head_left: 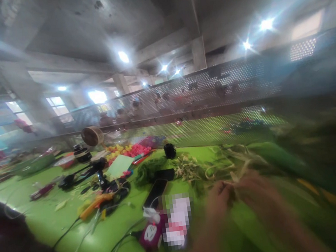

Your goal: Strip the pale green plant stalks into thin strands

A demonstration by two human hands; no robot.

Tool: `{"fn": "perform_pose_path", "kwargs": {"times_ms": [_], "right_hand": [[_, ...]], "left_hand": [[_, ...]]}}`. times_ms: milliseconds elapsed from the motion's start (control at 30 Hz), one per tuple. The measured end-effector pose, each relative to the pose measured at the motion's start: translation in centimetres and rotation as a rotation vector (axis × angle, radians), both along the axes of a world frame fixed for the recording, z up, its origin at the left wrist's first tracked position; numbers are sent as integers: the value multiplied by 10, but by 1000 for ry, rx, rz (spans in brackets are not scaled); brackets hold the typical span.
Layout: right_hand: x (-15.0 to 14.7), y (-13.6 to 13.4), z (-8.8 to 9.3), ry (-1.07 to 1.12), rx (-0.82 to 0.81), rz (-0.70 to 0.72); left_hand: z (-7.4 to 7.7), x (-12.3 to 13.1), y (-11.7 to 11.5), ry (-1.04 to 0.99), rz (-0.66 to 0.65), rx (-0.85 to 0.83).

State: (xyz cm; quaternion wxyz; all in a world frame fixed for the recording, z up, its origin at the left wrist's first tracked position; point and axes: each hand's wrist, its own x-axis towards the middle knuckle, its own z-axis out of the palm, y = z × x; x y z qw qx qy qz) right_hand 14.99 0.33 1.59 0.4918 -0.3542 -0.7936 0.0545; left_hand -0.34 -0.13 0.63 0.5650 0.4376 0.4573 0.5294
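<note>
My left hand (220, 196) and my right hand (255, 191) meet above the green table, their fingers drawn together at the tips. A thin pale strip (234, 176) shows where the fingertips come close. Blur hides what it is and exactly how each hand grips it. Behind the hands lies a tangle of pale, leafy stems (189, 168). Left of my left hand, a pixelated pink and white thing (178, 219) rests by a maroon power socket (153, 233) with a white plug (151, 215) in it.
A dark phone (155, 191) lies near green foliage (149, 170). An orange-handled glue gun (96, 205) and loose cables (79, 251) spread leftward across the table (41, 225). Pink and yellow petals (131, 150) are heaped behind. A perforated metal screen (195, 97) borders the far edge.
</note>
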Motion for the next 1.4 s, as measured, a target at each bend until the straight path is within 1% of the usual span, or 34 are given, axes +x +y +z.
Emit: {"fn": "perform_pose_path", "kwargs": {"times_ms": [67, 133, 200, 333, 400, 433, 533, 633, 733, 833, 900, 1000, 1067, 1200, 1333, 1400], "right_hand": [[0, 0, 0, 4, -4, -22], [-1, -2, 3, 22, -73, -51], [-3, -7, 9, 83, -204, -93], [-9, -17, 27, 302, -572, -206], [-12, -20, 35, 380, -691, -231], [-13, -20, 37, 408, -720, -234], [-13, -20, 37, 451, -748, -220], [-10, -16, 29, 478, -754, -180], [-6, -12, 22, 507, -725, -142], [-2, -12, 25, 451, -715, -91], [-1, -13, 30, 403, -697, -106], [-3, -17, 37, 391, -662, -152], [-6, -19, 37, 406, -676, -152], [-10, -20, 28, 479, -725, -122], [-9, -19, 20, 568, -790, -44], [-6, -17, 19, 556, -786, -36]], "left_hand": [[-1, 0, 0, 25, -16, 12], [1, 1, -1, 39, -29, 36], [4, 3, -4, 33, -35, 71], [8, 7, -8, 37, -7, 142], [7, 8, -9, 51, 2, 184], [6, 8, -8, 51, 2, 202], [4, 8, -8, 59, -2, 208], [6, 8, -8, 122, 10, 188], [6, 8, -7, 188, 18, 206], [0, 7, -4, 223, -7, 247], [-3, 6, -3, 229, -14, 262], [-2, 4, -2, 176, -20, 226], [1, 3, -1, 123, -30, 191], [6, 5, -3, 50, -30, 151], [2, 8, -5, -93, -28, 68], [0, 8, -4, -102, -24, 55]]}}
